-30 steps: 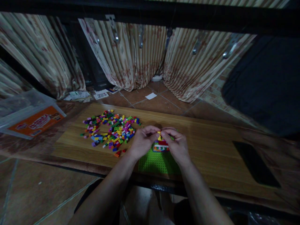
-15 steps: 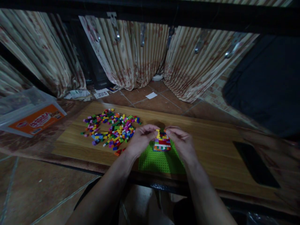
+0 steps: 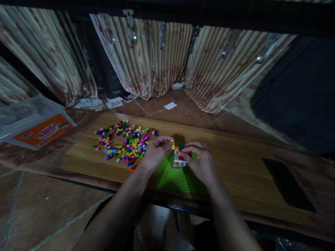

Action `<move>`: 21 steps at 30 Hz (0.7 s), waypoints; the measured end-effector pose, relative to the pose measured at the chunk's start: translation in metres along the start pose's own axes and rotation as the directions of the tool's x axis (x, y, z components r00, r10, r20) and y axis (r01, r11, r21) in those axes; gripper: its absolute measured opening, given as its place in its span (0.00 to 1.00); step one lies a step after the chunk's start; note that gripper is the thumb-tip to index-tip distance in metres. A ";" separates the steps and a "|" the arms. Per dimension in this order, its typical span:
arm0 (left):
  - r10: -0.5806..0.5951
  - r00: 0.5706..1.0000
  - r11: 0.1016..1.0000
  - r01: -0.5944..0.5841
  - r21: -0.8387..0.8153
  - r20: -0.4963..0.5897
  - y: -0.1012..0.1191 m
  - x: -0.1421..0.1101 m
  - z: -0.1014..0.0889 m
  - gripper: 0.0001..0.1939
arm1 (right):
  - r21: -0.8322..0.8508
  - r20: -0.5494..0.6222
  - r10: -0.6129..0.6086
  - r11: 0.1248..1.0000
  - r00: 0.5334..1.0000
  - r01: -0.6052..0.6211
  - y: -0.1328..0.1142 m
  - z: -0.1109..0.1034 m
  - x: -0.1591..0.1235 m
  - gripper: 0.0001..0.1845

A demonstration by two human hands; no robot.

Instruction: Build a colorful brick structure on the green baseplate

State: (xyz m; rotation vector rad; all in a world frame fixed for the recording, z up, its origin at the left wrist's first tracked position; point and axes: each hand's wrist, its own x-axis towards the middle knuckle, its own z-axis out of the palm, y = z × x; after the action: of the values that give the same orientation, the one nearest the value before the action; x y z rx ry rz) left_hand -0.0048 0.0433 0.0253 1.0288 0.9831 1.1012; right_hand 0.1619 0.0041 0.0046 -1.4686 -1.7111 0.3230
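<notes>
My left hand (image 3: pixel 157 150) pinches a yellow toy brick (image 3: pixel 172 144) between thumb and fingertips, just above and left of a small multicoloured brick build (image 3: pixel 178 157). The build stands on a green studded baseplate (image 3: pixel 174 182) and has rows of orange, purple, red and white bricks. At its right side is my right hand (image 3: pixel 200 158), thumb and fingers closed together over the top of the build. What lies between those fingertips is hidden. Left of my hands, many loose bricks (image 3: pixel 134 144) in mixed colours lie spread out.
The wooden board (image 3: pixel 235 167) carries the baseplate and bricks. A dark flat rectangular thing (image 3: pixel 288 184) lies at its right end. A clear plastic box (image 3: pixel 39 122) with an orange label stands at the left. Striped curtains (image 3: pixel 146 62) hang behind.
The yellow brick has come away from the top of the build in my left hand. My right hand has shifted slightly left and down over the build's right side.
</notes>
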 end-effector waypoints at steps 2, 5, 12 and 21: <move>0.001 1.000 1.000 -0.001 0.003 0.000 0.000 0.000 0.000 0.08 | -0.005 0.000 0.001 1.000 1.000 -0.001 -0.002 0.001 0.000 0.04; 0.007 1.000 1.000 -0.007 0.015 0.006 0.000 0.000 0.000 0.08 | 0.006 -0.005 0.024 1.000 1.000 -0.024 -0.004 0.004 0.000 0.05; 0.006 1.000 1.000 -0.006 0.027 0.007 -0.002 0.001 -0.002 0.08 | 0.085 -0.037 0.079 0.993 0.996 -0.076 -0.003 0.007 0.000 0.05; 0.008 1.000 1.000 -0.008 0.029 0.003 -0.001 0.002 -0.002 0.07 | 0.112 -0.051 0.102 0.989 0.993 -0.095 0.002 0.010 -0.002 0.06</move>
State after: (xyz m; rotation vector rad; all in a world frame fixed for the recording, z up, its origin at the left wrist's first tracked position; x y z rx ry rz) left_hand -0.0059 0.0452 0.0238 1.0586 0.9960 1.0942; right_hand 0.1566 0.0057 -0.0039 -1.4710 -1.5546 0.4169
